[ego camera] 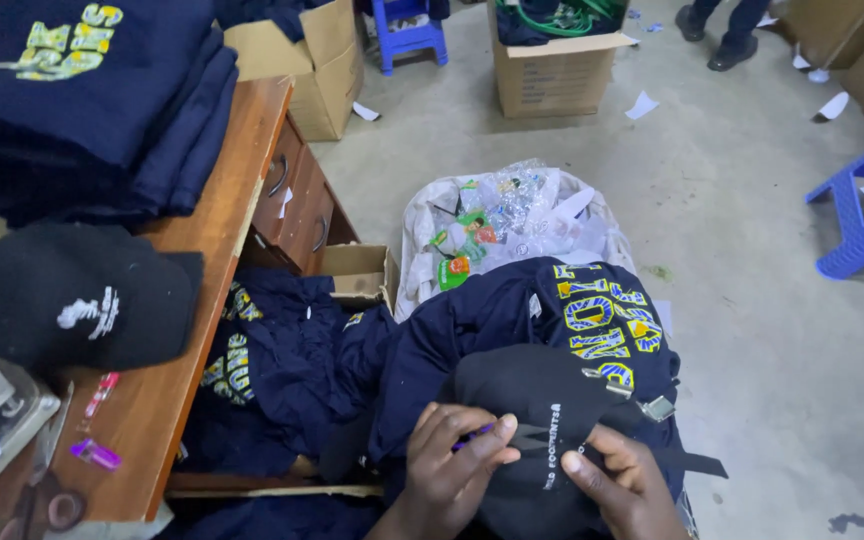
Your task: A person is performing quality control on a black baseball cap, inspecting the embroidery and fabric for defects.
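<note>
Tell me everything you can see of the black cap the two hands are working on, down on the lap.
The black fabric cap lies crown-up on a navy garment with yellow lettering. It looks like soft cotton, with small white print on its side and a black strap with a metal buckle trailing to the right. The left hand presses on its near edge, holding a thin purple object; the right hand grips the lower rim, thumb on the cloth.

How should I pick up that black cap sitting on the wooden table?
I'd probably take the black cap by its flat brim, which sticks out toward the table's right edge. Come from that side and pinch the brim, since the round crown is soft and would likely squash. Both hands are busy with another dark cap.
</note>
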